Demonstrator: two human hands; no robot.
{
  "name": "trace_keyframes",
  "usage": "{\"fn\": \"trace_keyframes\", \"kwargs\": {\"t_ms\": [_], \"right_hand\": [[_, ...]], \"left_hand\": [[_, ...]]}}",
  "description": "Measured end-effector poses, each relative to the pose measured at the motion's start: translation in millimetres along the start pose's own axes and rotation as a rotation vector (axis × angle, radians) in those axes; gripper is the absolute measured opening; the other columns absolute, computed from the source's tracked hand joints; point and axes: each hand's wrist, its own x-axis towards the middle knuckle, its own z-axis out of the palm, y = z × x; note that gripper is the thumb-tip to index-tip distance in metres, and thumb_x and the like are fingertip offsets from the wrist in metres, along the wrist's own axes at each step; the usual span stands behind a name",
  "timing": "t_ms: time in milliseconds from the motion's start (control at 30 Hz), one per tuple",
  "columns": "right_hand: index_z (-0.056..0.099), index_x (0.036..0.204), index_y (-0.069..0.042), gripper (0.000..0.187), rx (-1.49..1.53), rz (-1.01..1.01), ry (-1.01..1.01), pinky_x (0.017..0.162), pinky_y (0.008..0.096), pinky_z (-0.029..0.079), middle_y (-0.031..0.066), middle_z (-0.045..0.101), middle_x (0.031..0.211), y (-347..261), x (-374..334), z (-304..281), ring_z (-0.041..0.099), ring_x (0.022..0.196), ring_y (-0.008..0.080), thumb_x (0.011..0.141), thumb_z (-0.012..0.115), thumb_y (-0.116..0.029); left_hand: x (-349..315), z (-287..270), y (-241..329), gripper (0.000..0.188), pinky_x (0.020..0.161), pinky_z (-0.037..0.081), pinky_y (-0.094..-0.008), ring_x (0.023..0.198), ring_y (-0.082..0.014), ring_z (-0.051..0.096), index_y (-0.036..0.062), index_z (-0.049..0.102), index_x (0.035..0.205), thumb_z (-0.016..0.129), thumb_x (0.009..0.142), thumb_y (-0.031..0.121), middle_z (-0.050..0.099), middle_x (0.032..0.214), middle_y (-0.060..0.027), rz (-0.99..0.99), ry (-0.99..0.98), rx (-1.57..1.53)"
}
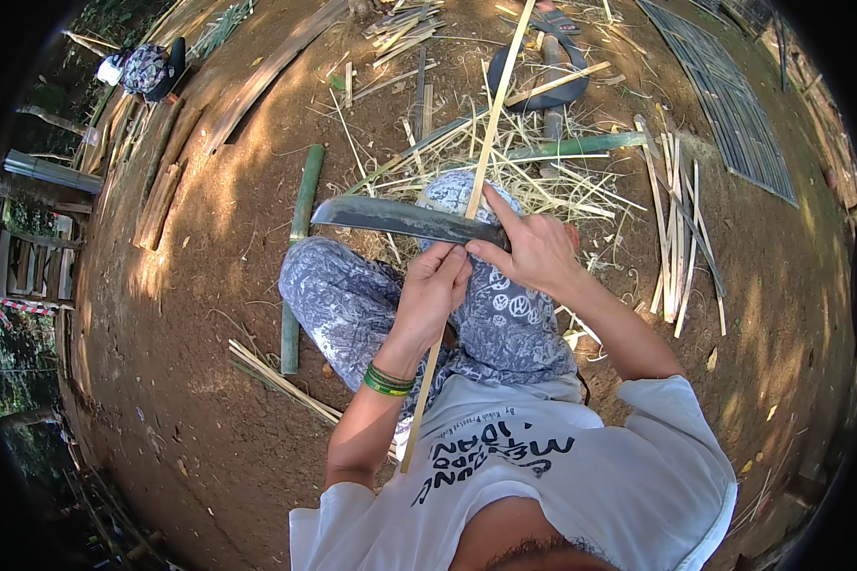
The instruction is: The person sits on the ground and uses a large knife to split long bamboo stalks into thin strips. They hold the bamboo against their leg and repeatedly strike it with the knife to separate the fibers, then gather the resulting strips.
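A long, thin bamboo strip (495, 114) runs from the top of the view, over my knee, down to my chest. My left hand (434, 290) pinches it between thumb and fingers just below the blade. In my right hand (535, 249) is a machete (390, 218), its handle mostly hidden by the palm. The dark, wide blade points left and lies across the strip. My right index finger stretches forward beside the strip, and the right thumb reaches close to my left fingertips. Both hands are above my folded legs in patterned trousers (338, 285).
Pale shavings (581, 195) litter the ground ahead, around a green bamboo pole (600, 144). Another bamboo length (307, 190) lies left of my knee. Split strips (676, 228) are piled at right, near a slatted panel (724, 105). A black ring (581, 90) and a sandalled foot (555, 17) appear ahead.
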Motion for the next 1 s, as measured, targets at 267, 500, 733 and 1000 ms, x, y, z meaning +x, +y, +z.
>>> {"fn": "trace_keyframes", "kwargs": {"t_ms": [267, 500, 733, 1000], "right_hand": [[0.037, 0.149, -0.001, 0.098, -0.057, 0.076, -0.061, 0.043, 0.0464, 0.045, 0.0148, 0.053, 0.047, -1, -7, -8, 0.059, 0.043, 0.0342, 0.085, 0.059, -0.072], [0.034, 0.153, -0.008, 0.099, -0.037, 0.091, -0.048, 0.047, 0.0493, 0.047, 0.0144, 0.053, 0.047, -4, -14, -3, 0.060, 0.044, 0.0343, 0.084, 0.054, -0.076], [0.056, 0.137, -0.006, 0.069, 0.221, 0.390, 0.116, 0.056, 0.0461, 0.052, 0.0200, 0.059, 0.054, 49, -4, 15, 0.066, 0.057, 0.0388, 0.091, 0.059, -0.058], [0.048, 0.147, -0.013, 0.086, 0.086, 0.053, 0.036, 0.047, 0.0473, 0.044, 0.0096, 0.048, 0.046, -1, -24, -5, 0.056, 0.043, 0.0327, 0.084, 0.059, -0.071]], "left_hand": [[-10, -5, -4, 0.015, 0.045, 0.022, -0.0195, 0.053, -0.0005, 0.029, 0.0060, 0.058, 0.104, 0.046, 0.106, 0.013, 0.039, 0.070, 0.0064, -0.027, -0.033, 0.045], [-21, -6, -8, 0.024, 0.046, 0.023, -0.0184, 0.054, 0.0005, 0.028, 0.0043, 0.062, 0.123, 0.046, 0.106, 0.012, 0.037, 0.069, 0.0081, -0.004, 0.005, 0.131], [-72, -15, -7, 0.036, 0.046, 0.024, -0.0179, 0.054, 0.0001, 0.028, 0.0056, 0.054, 0.140, 0.044, 0.106, 0.009, 0.033, 0.066, 0.0096, -0.113, 0.048, 0.179], [-9, 3, -5, 0.026, 0.044, 0.024, -0.0195, 0.051, -0.0011, 0.031, 0.0060, 0.057, 0.127, 0.043, 0.106, 0.013, 0.038, 0.066, 0.0079, -0.036, 0.027, 0.068]]}}
